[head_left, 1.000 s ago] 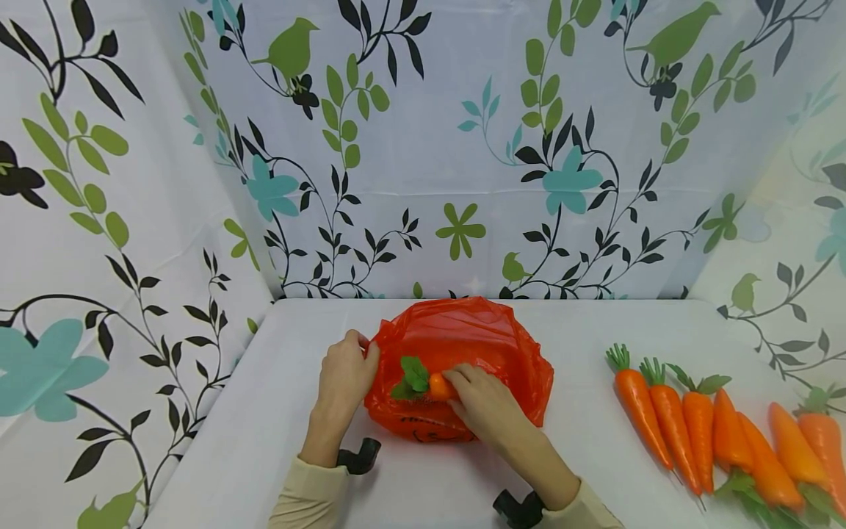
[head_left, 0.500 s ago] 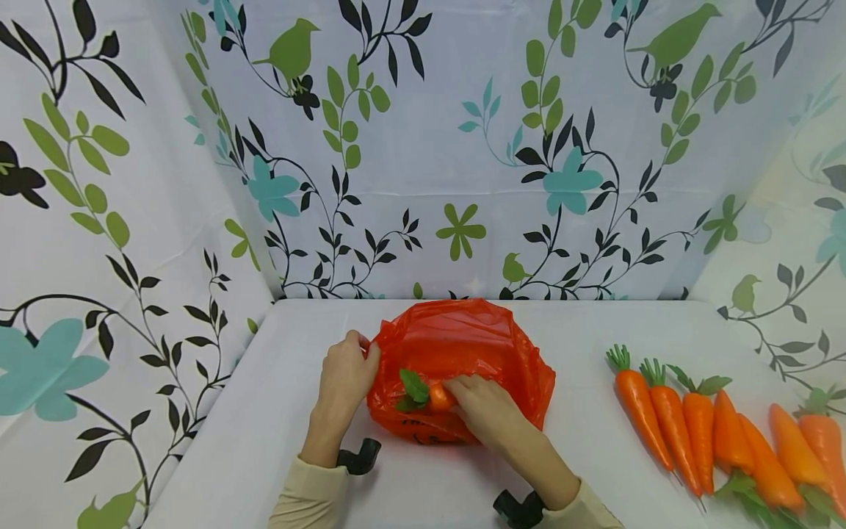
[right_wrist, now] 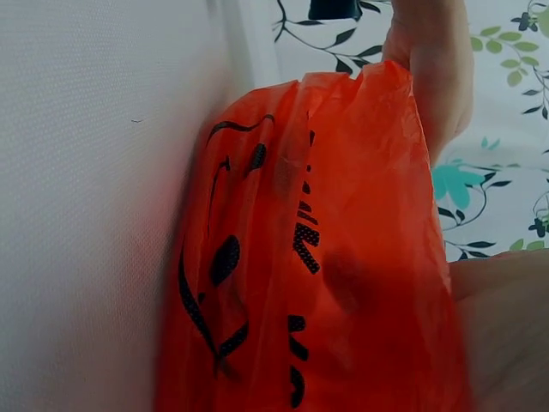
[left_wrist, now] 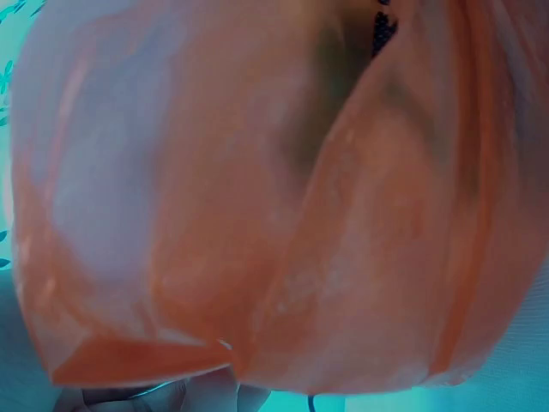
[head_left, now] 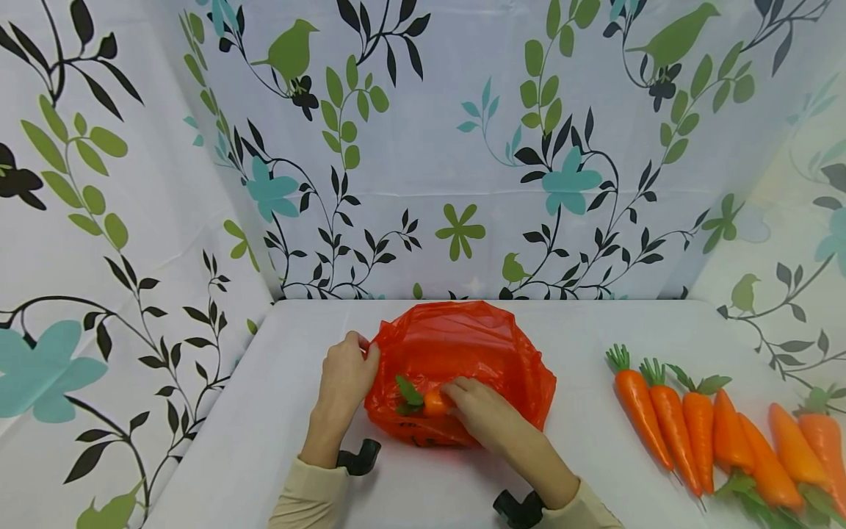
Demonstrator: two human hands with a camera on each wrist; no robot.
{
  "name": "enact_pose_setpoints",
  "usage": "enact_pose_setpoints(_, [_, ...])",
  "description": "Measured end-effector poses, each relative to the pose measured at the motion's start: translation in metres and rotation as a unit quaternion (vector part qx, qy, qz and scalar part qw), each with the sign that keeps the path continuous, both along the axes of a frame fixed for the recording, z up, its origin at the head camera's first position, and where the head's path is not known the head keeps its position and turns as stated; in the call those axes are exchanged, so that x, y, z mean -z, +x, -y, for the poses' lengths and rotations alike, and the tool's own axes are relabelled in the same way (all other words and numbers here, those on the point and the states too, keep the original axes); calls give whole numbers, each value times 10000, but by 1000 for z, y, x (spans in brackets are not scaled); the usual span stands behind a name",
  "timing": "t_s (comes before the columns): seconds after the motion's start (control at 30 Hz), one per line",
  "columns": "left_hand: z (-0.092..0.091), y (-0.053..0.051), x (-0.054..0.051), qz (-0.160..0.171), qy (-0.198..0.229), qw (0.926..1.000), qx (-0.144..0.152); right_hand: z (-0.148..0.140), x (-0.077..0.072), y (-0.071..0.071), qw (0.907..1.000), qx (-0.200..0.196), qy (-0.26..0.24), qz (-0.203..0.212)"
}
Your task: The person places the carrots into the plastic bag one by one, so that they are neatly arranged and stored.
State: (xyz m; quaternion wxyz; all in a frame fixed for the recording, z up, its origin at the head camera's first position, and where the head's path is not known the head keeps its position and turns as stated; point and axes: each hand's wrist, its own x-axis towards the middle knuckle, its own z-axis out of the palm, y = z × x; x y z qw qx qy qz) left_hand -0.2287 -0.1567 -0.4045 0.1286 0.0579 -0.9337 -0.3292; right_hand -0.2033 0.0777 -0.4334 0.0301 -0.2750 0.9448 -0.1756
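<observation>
A red plastic bag (head_left: pixel 463 330) lies on the white table with its mouth spread toward the head camera. At the bag's left edge, my left hand (head_left: pixel 346 371) pinches the rim. My right hand (head_left: pixel 485 408) reaches into the mouth and grips an orange carrot (head_left: pixel 436 402) whose green leaves point left; its far end is hidden by the hand. The bag (left_wrist: pixel 343 257) fills most of the left wrist view, with a dark blurred shape behind the film. Black print shows on the bag (right_wrist: pixel 360 215) in the right wrist view, with my left hand (right_wrist: pixel 437 69) at its top.
To the right on the white table (head_left: pixel 581 470), several carrots (head_left: pixel 700 433) lie in a row, some with leaves up and others with leaves down. A patterned cloth (head_left: pixel 423 147) hangs behind the table and along both sides. A black device (head_left: pixel 360 457) sits at each wrist.
The carrot has sunk slightly lower into the bag, and less of its leaves shows. My right hand has shifted down a little with it; my left hand stays on the rim.
</observation>
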Motion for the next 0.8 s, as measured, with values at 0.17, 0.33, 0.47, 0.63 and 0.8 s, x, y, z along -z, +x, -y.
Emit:
enact_pose_setpoints(0.17, [0, 0, 0, -34, 17, 10000, 15, 0, 0, 0, 10000, 0, 59, 41])
enact_pose_setpoints(0.33, [0, 1, 0, -28, 39, 10000, 2, 0, 0, 1, 9998, -29, 198, 33])
enact_pose_setpoints(0.47, [0, 1, 1, -11, 52, 10000, -30, 0, 0, 2, 9997, -38, 251, 16])
enact_pose_setpoints(0.63, [-1, 1, 1, -23, 53, 10000, -38, 1, 1, 2, 9997, -50, 236, -37])
enact_pose_setpoints(0.8, [0, 0, 1, -20, 42, 10000, -39, 1, 2, 1, 9995, -115, 211, -199])
